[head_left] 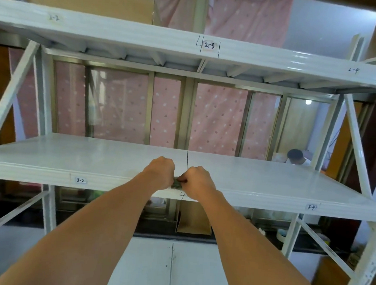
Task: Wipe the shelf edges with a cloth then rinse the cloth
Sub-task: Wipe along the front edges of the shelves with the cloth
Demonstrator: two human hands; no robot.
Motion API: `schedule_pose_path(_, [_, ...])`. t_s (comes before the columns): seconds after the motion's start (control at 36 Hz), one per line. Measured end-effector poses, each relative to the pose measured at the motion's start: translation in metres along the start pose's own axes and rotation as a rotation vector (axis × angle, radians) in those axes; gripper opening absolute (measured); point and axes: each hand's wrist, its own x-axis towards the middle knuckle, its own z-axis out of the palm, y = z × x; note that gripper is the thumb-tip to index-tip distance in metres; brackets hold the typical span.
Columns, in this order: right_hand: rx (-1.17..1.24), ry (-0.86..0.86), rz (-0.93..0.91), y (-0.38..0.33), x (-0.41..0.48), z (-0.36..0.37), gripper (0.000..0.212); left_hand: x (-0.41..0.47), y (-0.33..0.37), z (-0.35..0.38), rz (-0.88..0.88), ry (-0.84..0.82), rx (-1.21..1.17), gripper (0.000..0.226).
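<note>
A white metal shelf unit fills the view. Its middle shelf's front edge (267, 198) runs across at hand height. My left hand (159, 172) and my right hand (196, 180) are side by side at that edge, near the centre seam, both clenched. Between them a small green cloth (176, 184) shows, bunched and mostly hidden by the fingers. It lies against the front edge of the shelf. Both hands appear to grip it.
An upper shelf (145, 37) hangs overhead with a cardboard box (92, 0) on it. White uprights and diagonal braces (358, 145) stand at both sides. Another person (296, 157) is seen behind the shelf at the right. A small cardboard box (193, 223) stands on the floor below.
</note>
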Motion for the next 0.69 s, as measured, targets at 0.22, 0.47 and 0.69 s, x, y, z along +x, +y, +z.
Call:
schedule_pose_path(0.22, [0.021,-0.034,-0.039,-0.022,0.020,-0.002,0.030,0.007,-0.025,-0.014,-0.059,-0.032,-0.027,0.009])
schedule_pose_path(0.47, [0.015,-0.049,0.009,-0.023,0.048,0.001,0.030,0.027,-0.029,-0.007,-0.036,0.021,-0.029,0.014])
schedule_pose_path(0.69, [0.026,-0.056,0.012,-0.017,0.075,0.014,0.028,0.058,-0.043,0.003,-0.031,0.005,0.006,0.019])
